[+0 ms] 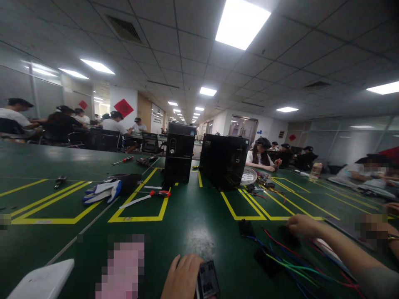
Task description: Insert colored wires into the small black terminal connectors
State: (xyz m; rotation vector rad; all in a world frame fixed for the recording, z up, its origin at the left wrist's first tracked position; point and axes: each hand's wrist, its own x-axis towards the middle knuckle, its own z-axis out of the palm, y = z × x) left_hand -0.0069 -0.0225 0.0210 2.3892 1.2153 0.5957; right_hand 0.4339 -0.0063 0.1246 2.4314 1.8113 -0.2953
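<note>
My left hand (182, 276) is closed around the side of a small black plastic box-shaped part (208, 277), near the bottom edge of the view; the face of the part has recesses, and its exact kind is unclear. My right hand (302, 226) reaches in from the right with curled fingers on a dark wired piece (290, 237), which they partly cover. Red, blue and green wires (288, 265) spread below the right forearm. Two more black pieces on these wires, a small one (246, 228) and a larger one (266, 261), lie on the green table.
Two black computer cases, one narrow (179, 153) and one wide (222, 162), stand ahead. A red-handled screwdriver (160, 194), work gloves (104, 192) and a white basket (248, 176) lie beyond yellow tape. A white object (43, 280) is lower left. A co-worker's hand (375, 228) is at right.
</note>
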